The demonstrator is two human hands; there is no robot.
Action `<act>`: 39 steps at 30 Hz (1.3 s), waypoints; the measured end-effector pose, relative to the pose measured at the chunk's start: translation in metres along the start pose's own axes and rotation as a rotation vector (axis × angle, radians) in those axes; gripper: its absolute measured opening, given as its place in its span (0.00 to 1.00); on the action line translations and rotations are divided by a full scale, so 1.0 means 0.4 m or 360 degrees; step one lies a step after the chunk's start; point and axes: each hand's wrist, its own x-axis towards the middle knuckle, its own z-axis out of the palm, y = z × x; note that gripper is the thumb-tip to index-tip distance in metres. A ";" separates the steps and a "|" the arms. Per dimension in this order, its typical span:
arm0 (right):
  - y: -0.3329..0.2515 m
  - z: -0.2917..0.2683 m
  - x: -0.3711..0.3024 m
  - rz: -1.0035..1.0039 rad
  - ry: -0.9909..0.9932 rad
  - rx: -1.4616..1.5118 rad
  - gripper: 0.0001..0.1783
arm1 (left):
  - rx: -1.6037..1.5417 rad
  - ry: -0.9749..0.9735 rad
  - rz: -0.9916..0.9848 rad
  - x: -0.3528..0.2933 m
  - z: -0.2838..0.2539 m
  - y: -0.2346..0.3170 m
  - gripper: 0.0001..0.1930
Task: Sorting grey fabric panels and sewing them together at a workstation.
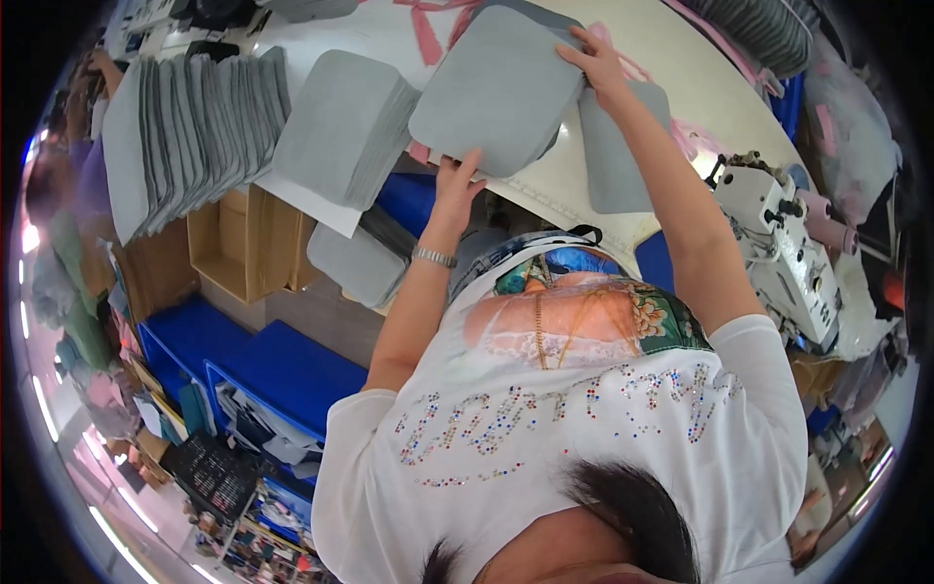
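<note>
A thick stack of grey fabric panels [501, 92] with rounded corners lies tilted over the far edge area of the white table in front of me. My right hand [595, 66] grips its far right corner, thumb on top. At the near left edge, my left hand [457, 187] holds the same stack, with part of its fingers hidden beneath. Just left stands another neat stack of grey panels [336, 122]. Under my right forearm, a single-looking grey panel [623, 146] lies flat on the table.
A long row of grey panels [185, 136] leans at the left, above a cardboard box [222, 243]. More panels [355, 261] sit lower down. Pink strips [425, 34] lie on the white table [545, 190]. A sewing machine [783, 238] stands at right, blue bins [292, 365] at lower left.
</note>
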 end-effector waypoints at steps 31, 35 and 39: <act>-0.008 -0.115 -0.027 0.0375 -0.0118 0.0658 0.37 | 0.0365 0.0514 0.0906 0.017 -0.015 0.113 0.13; 0.000 -0.122 -0.026 0.0413 -0.0087 0.0666 0.37 | 0.1056 0.0760 0.1411 0.045 -0.064 0.228 0.11; -0.001 -0.123 -0.025 0.0399 -0.0106 0.0644 0.36 | 0.1544 0.0829 0.1198 0.083 -0.171 0.316 0.13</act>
